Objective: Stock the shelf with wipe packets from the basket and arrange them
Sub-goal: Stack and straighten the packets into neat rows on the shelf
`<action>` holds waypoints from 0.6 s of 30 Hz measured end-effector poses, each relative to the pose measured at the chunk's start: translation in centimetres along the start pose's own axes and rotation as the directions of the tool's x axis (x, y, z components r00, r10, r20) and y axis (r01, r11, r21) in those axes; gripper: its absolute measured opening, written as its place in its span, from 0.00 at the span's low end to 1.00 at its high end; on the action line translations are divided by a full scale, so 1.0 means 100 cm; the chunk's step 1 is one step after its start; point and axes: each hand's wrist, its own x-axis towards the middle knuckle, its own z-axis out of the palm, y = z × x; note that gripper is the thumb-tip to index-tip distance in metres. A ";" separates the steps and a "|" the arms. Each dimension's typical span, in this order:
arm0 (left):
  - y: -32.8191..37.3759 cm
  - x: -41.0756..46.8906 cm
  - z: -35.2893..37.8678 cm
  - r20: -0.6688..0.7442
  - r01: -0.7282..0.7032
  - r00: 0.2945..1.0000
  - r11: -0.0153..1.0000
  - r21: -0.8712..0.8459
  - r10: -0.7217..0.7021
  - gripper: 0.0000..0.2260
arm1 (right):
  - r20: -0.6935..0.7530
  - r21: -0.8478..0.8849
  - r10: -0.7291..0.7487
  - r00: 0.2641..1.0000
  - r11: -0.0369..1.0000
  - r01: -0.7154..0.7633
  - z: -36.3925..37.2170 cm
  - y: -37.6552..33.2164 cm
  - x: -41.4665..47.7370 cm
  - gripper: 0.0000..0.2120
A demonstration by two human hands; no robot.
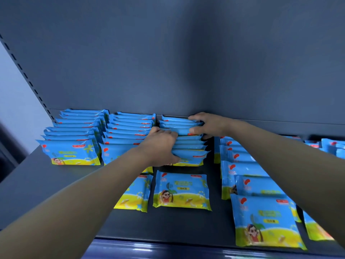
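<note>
Gripping glossy blue-yellow wipe packets [192, 146], upright row: left hand [160, 146], right hand [207, 125].

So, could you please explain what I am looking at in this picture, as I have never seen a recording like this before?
There is no machine here. A person wears a wide-angle camera on the head, so the one picture looks forward and down along both bare arms. They reach onto a dark grey shelf. On it, blue and yellow wipe packets stand in rows running front to back. The left hand grips the nearer part of the middle row, and the right hand grips its far end, as if to squeeze the row together. In front of that row sits a loose packet, and beside it a second packet is partly hidden by the left arm. There are more: the left rows and the right rows. No basket is in view.
</note>
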 end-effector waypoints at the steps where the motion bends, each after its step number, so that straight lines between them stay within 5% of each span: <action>1: 0.000 0.000 -0.001 0.000 0.001 1.000 1.000 -0.003 -0.001 0.22 | 0.002 0.017 -0.003 1.000 1.000 0.003 0.000 0.000 0.000 0.30; 8: 0.000 0.000 -0.004 0.037 -0.004 0.999 0.999 -0.032 0.005 0.21 | 0.022 0.005 -0.014 1.000 1.000 0.014 -0.002 -0.005 0.000 0.34; 18: 0.004 -0.005 -0.006 0.083 -0.011 0.996 0.999 -0.044 0.014 0.22 | 0.035 -0.360 -0.045 0.998 0.931 0.055 -0.002 -0.022 -0.008 0.34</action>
